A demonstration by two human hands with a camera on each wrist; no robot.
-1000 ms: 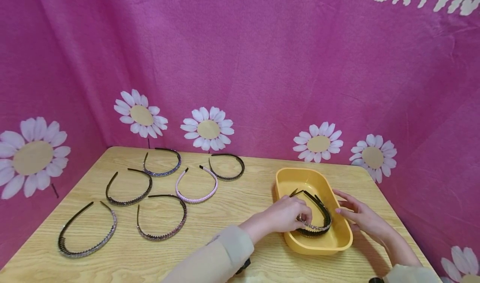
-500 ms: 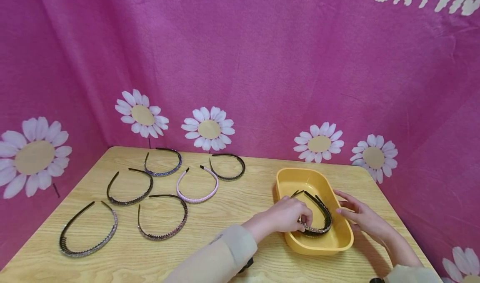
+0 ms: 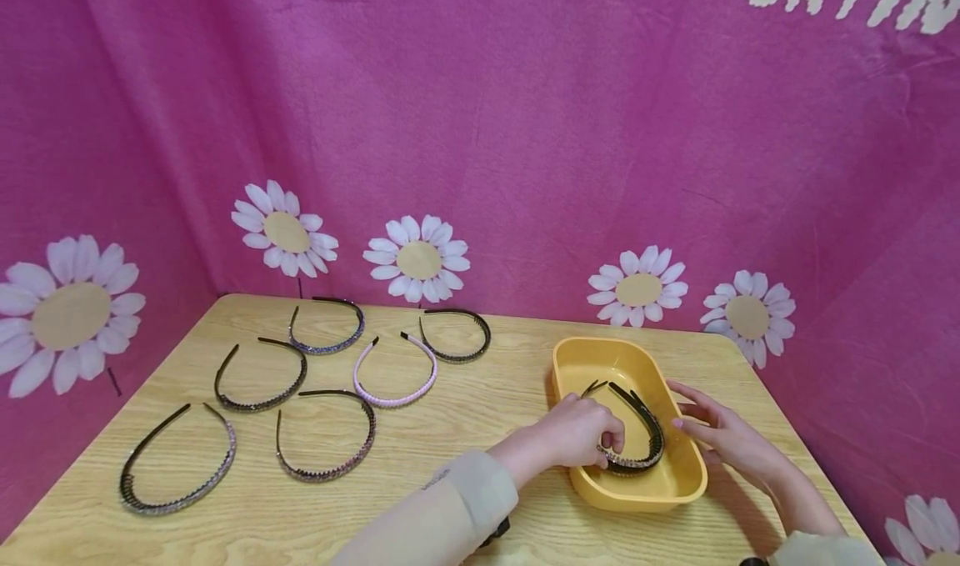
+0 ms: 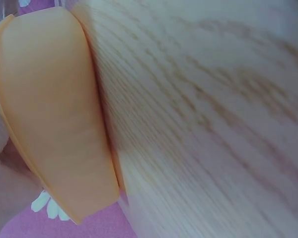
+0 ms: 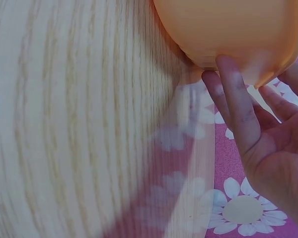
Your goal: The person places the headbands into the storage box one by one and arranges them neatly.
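In the head view, dark headbands lie nested together inside a yellow plastic tray. My left hand reaches over the tray's left rim, and its curled fingers pinch the sparkly band of a headband at the near left of this bunch. The fingertips are partly hidden behind the knuckles. My right hand is at the tray's right side with fingers spread. In the right wrist view, its long straight fingers touch the tray's outer wall. The left wrist view shows mainly the tray's outside.
Several headbands lie spread on the left of the wooden table, among them a lilac one, a blue glittery one and a pinkish one. A pink cloth with daisies hangs behind and at both sides.
The sparkly headband in my left hand has sunk slightly, lying closer against the others in the tray. My right hand has stayed at the tray's side.
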